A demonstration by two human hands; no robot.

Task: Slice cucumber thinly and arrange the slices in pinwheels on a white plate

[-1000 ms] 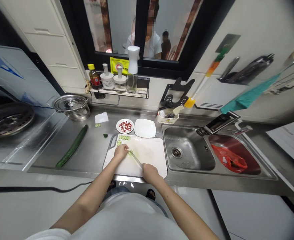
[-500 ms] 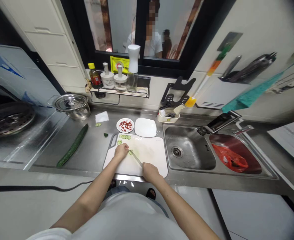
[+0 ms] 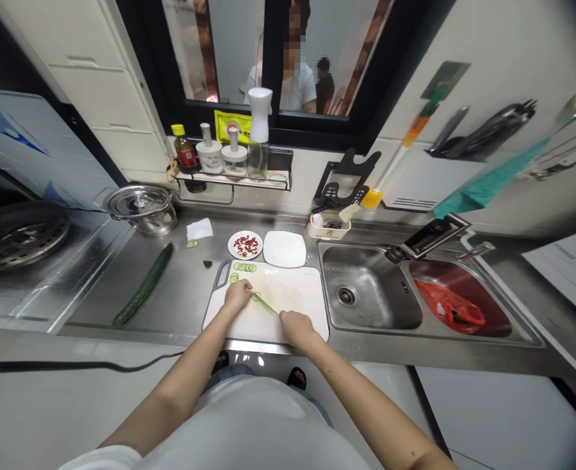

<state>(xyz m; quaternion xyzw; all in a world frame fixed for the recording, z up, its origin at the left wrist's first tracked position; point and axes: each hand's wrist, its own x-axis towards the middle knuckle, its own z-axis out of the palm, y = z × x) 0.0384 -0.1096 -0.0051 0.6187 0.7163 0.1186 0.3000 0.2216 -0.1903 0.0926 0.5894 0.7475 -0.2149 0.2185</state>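
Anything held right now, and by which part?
Yes: the right grip holds the knife by its handle end, hidden in the fist. The left grip is close by the blade's tip; can't tell if it pinches anything.

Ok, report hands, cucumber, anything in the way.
Right hand gripping slim-bladed grey knife. Left hand near blade tip, its grip hidden. Thin, round, pale-green cucumber slice at the blade. Only left hand possibly in the way.

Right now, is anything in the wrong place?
Maybe. A few pale green slices lie on the counter by the white paper, and a dark green scrap lies left of the board. They look stray because other slices are on the board.
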